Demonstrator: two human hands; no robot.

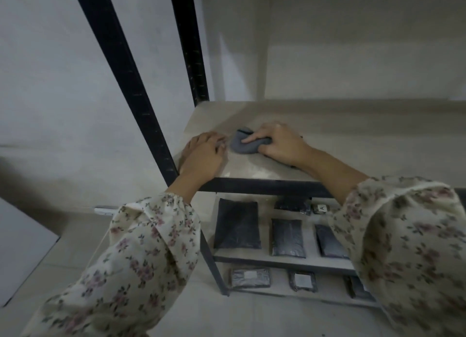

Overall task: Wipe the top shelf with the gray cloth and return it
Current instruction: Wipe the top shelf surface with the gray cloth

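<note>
The gray cloth [244, 144] lies bunched on the pale top shelf [353, 145], near its left front corner. My right hand [278, 142] presses down on the cloth, fingers over its right part and the forefinger stretched across it. My left hand [203, 155] rests flat on the shelf just left of the cloth, fingers bent, holding nothing. Both arms wear floral sleeves.
Black metal uprights [131, 84] stand at the shelf's left side, with a black front rail [264, 186] under its edge. Lower shelves hold several dark flat packets [237, 225]. White walls close in behind and to the left. The shelf stretches bare to the right.
</note>
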